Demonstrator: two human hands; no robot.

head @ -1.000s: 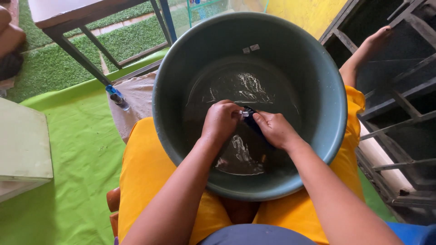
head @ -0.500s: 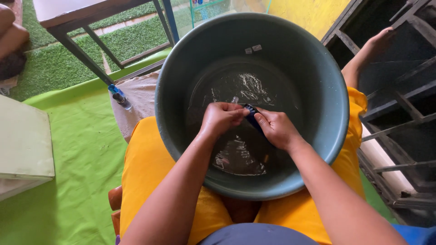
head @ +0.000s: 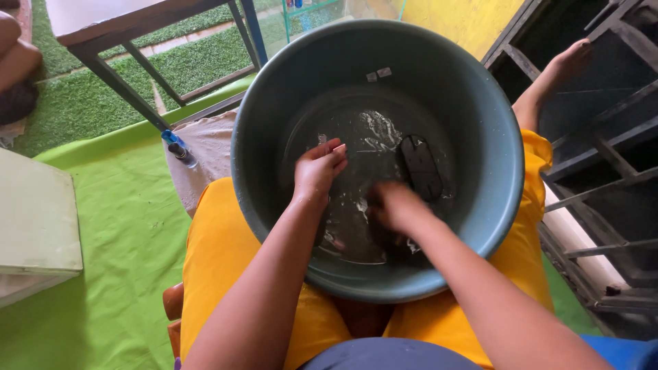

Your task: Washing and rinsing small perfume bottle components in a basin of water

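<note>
Two hands down inside one big grey-green basin (head: 493,205), propped on the lap over yellow cloth (head: 219,253), presumably so as to keep the shallow water (head: 370,137) within easy reach while seated. Far left: a pale green box (head: 34,219) on the bright green mat (head: 116,274), then a small blue-capped bottle (head: 177,146) lying at the edge of a beige cloth (head: 209,147), just beside the basin's wall. Behind, a metal frame (head: 123,89) of a counter over artificial grass (head: 185,62). Left hand (head: 317,173) loosely curled, fingers (head: 334,152) bent toward the palm, empty as far as can be told, hovering at the water near the basin's middle. Right hand (head: 397,207) blurred, low in the water; impossible to tell whether gripping anything. Dark flat oval object (head: 419,166), maybe a sole or pad, resting on the basin floor just beyond the right hand, wet and apart from the left. Farther right, a bare foot (head: 565,65) stretched out along a dark metal rack (head: 603,157), crowding that side; white pipe (head: 579,240) below it.
</note>
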